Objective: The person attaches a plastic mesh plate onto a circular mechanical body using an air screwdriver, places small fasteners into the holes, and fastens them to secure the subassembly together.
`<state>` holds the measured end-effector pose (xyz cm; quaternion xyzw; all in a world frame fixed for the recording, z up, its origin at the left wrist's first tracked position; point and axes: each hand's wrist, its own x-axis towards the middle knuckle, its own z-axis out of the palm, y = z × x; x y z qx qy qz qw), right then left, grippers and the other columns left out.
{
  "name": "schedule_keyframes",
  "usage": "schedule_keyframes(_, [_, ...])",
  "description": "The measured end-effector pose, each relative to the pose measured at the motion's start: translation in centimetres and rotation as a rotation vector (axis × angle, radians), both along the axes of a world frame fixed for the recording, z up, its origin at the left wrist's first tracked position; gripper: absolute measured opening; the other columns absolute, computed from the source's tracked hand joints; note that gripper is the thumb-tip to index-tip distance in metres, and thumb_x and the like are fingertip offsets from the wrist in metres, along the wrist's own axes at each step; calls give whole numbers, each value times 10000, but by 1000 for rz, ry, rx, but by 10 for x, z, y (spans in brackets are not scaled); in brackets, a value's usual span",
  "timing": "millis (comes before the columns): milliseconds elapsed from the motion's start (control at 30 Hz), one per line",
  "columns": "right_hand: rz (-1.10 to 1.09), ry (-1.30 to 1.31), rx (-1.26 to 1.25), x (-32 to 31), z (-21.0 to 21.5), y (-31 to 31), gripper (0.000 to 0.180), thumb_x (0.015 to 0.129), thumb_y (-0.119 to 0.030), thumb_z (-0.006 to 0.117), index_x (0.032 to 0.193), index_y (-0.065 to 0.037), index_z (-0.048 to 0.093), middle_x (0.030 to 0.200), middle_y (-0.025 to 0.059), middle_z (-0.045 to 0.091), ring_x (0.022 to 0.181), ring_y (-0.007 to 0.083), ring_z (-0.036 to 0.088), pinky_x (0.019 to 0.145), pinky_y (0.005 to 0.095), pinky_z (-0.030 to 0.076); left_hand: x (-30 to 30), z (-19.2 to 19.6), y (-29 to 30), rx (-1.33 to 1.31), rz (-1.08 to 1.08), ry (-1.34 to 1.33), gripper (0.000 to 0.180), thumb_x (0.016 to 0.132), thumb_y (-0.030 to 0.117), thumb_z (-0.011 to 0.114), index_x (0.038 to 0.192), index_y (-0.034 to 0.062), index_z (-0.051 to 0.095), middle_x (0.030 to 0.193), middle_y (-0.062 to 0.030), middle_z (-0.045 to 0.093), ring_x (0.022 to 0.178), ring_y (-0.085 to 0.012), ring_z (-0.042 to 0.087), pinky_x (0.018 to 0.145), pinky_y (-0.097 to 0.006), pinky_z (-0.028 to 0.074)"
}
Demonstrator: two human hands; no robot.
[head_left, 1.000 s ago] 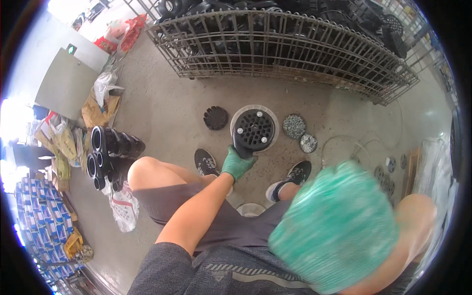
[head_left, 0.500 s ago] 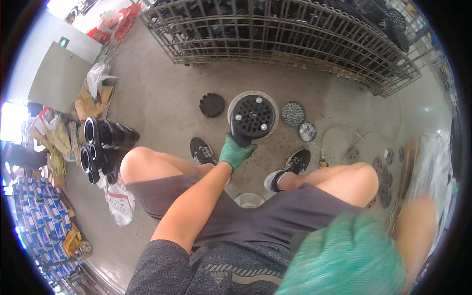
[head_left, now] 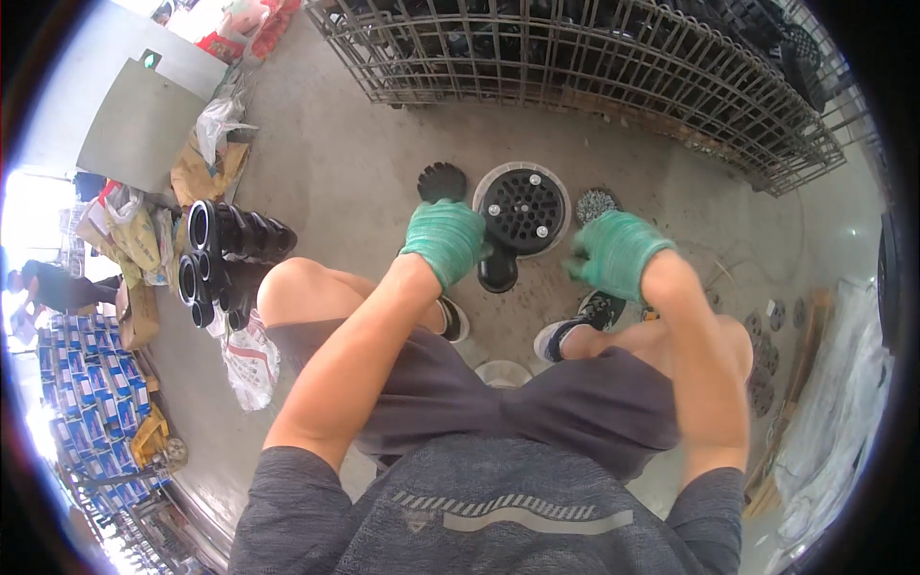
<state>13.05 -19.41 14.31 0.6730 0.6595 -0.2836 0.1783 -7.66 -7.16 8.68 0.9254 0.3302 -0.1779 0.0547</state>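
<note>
Fingers (head_left: pixel 580 251) curl downward on either side of the black round part (head_left: pixel 508 228); whether they pinch anything, I cannot tell.
The part sits on a pale round stand (head_left: pixel 566 203); steadying its rounded near end while keeping the three bright fasteners (head_left: pixel 542 231) undisturbed would seem the sound way. The left hand (head_left: pixel 446 241) overlaps a black toothed disc (head_left: pixel 442 180), the right hand (head_left: pixel 621 254) a heap of small grey pieces (head_left: pixel 596 204). Beyond, a wire cage (head_left: pixel 575 67) limits reach; a shoe (head_left: pixel 600 309) crowds the right.
</note>
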Motion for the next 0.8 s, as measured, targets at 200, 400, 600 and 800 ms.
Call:
schedule_keyframes(200, [-340,986,316,-32,-2,-4,297,857,-267,752,1023,-29,687,903,162,731,813,273,704,773,377,549,14,33,-10,52,-276,144,217,876,344,692,938,146,758,929,-60,747,935,-264,698,838,-412,513])
schedule_keyframes(400, [-498,1137,442,-56,5,-17,259,831,-195,780,1008,-22,705,889,131,746,753,154,657,740,322,543,56,42,-6,-53,-280,218,317,810,412,683,908,129,787,954,-82,767,925,-279,727,782,-415,527])
schedule_keyframes(600, [-722,1082,552,-65,-18,-18,262,804,-186,778,973,0,703,836,179,719,711,187,663,702,349,542,72,28,-4,58,-266,261,272,792,326,699,952,129,798,958,-67,773,920,-274,732,770,-417,524])
schedule_keyframes(800, [-697,913,605,-54,-21,-13,180,843,-146,688,932,8,653,762,174,682,665,190,644,657,357,533,67,14,-8,-75,-245,143,231,827,257,670,962,108,783,1037,-108,762,951,-294,729,773,-426,542])
